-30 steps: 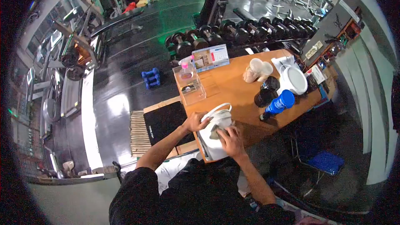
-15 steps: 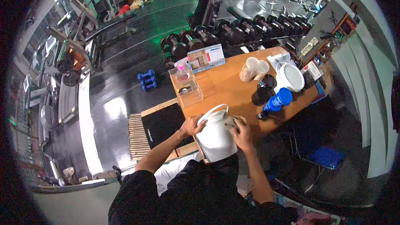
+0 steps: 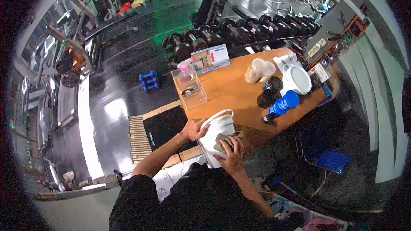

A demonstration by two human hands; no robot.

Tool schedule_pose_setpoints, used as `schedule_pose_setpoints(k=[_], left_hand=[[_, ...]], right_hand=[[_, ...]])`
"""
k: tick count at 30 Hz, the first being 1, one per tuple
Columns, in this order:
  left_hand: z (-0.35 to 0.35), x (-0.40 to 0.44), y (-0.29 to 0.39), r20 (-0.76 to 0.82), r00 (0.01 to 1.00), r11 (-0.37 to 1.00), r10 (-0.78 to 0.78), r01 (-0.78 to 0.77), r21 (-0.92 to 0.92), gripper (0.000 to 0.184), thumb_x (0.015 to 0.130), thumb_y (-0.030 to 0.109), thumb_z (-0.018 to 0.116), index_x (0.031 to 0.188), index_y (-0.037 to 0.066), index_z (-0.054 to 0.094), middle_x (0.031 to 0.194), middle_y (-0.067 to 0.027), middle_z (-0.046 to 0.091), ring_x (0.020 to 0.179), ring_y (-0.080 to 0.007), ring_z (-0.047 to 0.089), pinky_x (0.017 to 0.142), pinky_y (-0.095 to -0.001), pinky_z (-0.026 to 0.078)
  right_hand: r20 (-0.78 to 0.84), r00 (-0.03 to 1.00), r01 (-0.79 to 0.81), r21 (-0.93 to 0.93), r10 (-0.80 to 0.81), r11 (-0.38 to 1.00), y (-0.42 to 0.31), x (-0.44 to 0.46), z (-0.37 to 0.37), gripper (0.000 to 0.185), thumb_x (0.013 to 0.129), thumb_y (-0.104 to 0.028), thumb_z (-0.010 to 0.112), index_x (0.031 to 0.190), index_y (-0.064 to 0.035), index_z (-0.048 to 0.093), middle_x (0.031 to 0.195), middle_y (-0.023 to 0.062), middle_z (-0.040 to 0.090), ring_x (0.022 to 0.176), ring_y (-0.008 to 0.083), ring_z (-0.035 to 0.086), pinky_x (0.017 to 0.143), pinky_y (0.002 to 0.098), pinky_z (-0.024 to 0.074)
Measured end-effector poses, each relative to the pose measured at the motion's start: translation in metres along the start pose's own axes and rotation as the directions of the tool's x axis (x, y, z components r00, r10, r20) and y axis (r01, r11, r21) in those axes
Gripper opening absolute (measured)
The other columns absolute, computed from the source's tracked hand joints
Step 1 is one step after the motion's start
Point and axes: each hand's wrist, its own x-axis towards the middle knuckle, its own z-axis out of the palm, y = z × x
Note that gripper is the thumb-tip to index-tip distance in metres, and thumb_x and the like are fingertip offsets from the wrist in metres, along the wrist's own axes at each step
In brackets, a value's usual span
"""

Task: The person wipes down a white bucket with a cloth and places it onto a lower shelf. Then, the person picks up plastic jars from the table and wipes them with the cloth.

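Note:
At the near edge of the wooden table (image 3: 248, 122), a white plastic bucket (image 3: 208, 143) with a white loop handle is tilted in front of my body. My left hand (image 3: 195, 130) grips its upper left rim, close to the handle. A grey-green cloth (image 3: 221, 141) lies under my right hand (image 3: 232, 153), whose fingers bend over it and press it against the bucket's side. Whether anything is inside the bucket cannot be seen.
A clear acrylic box (image 3: 195, 98) and desk calendar (image 3: 212, 58) stand at the table's far left. To the right are cream-coloured tubs (image 3: 259, 70), a black jar (image 3: 270, 92), a blue bottle (image 3: 284, 102) and a white lidded tub (image 3: 297, 80). Dumbbells (image 3: 239, 33) line a rack behind.
My right hand has moved from the bucket's right rim down and left onto its side, bringing the cloth across it. My left hand keeps its grip on the rim.

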Motion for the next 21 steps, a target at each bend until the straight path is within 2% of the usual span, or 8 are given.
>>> schedule_pose_setpoints(k=[5,6,9,10,13,14,17,21], left_hand=[[-0.024,0.028,0.032,0.227,0.962,0.988,-0.149,0.155,-0.007,0.045,0.08,0.041,0.058,0.105,0.004,0.06,0.088,-0.0206,0.065,0.082,-0.0354,0.063,0.072,-0.0436,0.049],[-0.022,0.035,0.025,0.3,0.933,0.976,-0.199,0.215,-0.021,0.058,0.076,0.045,0.062,0.115,0.003,0.056,0.098,-0.0224,0.064,0.09,-0.033,0.063,0.081,-0.0427,0.049],[-0.009,0.048,0.017,0.305,0.888,0.93,-0.346,0.366,-0.012,0.062,0.076,0.051,0.063,0.117,0.004,0.055,0.101,-0.022,0.064,0.093,-0.0332,0.062,0.081,-0.0425,0.049],[-0.004,0.051,0.023,0.317,0.864,0.918,-0.392,0.345,0.195,0.066,0.075,0.051,0.066,0.12,0.005,0.053,0.1,-0.0212,0.064,0.092,-0.0336,0.063,0.08,-0.0429,0.049],[0.007,0.048,0.032,0.303,0.92,0.965,-0.251,0.212,0.157,0.066,0.074,0.048,0.069,0.122,0.007,0.051,0.097,-0.0187,0.066,0.089,-0.0337,0.064,0.077,-0.0439,0.05],[0.01,0.051,0.029,0.289,0.929,0.973,-0.23,0.222,0.059,0.056,0.071,0.041,0.072,0.116,0.01,0.057,0.097,-0.0177,0.066,0.088,-0.0365,0.063,0.077,-0.0436,0.051],[0.027,0.06,0.027,0.214,0.968,0.989,-0.13,0.112,0.096,0.056,0.071,0.042,0.071,0.115,0.01,0.058,0.096,-0.0182,0.066,0.086,-0.0358,0.064,0.075,-0.0427,0.051],[0.041,0.067,0.023,0.176,0.979,0.993,-0.1,0.086,0.082,0.056,0.073,0.044,0.068,0.117,0.011,0.059,0.093,-0.0189,0.066,0.084,-0.0354,0.065,0.073,-0.0432,0.052]], right_hand=[[0.012,1.0,0.012,-0.079,-0.011,0.997,-0.009,-0.002,0.003,0.055,0.083,-0.059,0.052,0.119,-0.0176,0.058,0.125,0.0138,0.043,0.122,0.0353,0.035,0.101,0.052,0.0246],[-0.001,1.0,0.025,-0.088,-0.025,0.996,-0.013,-0.003,0.005,0.054,0.084,-0.058,0.051,0.119,-0.0181,0.058,0.125,0.0134,0.044,0.122,0.0349,0.035,0.101,0.0522,0.0245],[-0.02,0.998,0.051,-0.103,-0.053,0.993,-0.024,-0.007,0.012,0.048,0.087,-0.054,0.048,0.119,-0.0196,0.057,0.122,0.0128,0.046,0.12,0.0338,0.037,0.1,0.0527,0.0247],[-0.022,0.997,0.066,-0.115,-0.069,0.991,-0.022,-0.009,0.017,0.047,0.088,-0.053,0.048,0.119,-0.0198,0.057,0.122,0.0127,0.046,0.12,0.0337,0.037,0.1,0.0529,0.0247],[-0.049,0.997,0.057,-0.117,-0.064,0.991,-0.022,-0.007,0.018,0.044,0.088,-0.05,0.05,0.118,-0.0192,0.057,0.121,0.012,0.048,0.119,0.0328,0.038,0.098,0.0543,0.0251],[-0.051,0.997,0.043,-0.116,-0.049,0.992,-0.021,-0.007,0.016,0.044,0.088,-0.05,0.051,0.119,-0.0189,0.057,0.121,0.0119,0.048,0.119,0.0327,0.038,0.098,0.0542,0.0252],[-0.041,0.999,0.017,-0.16,-0.024,0.987,-0.018,-0.006,0.011,0.044,0.086,-0.048,0.055,0.117,-0.0171,0.058,0.121,0.012,0.048,0.12,0.032,0.037,0.098,0.0524,0.0255],[-0.021,1.0,0.003,-0.152,-0.007,0.988,-0.011,-0.002,0.002,0.043,0.081,-0.042,0.062,0.116,-0.0167,0.06,0.122,0.0119,0.048,0.12,0.0319,0.036,0.098,0.0516,0.0252]])
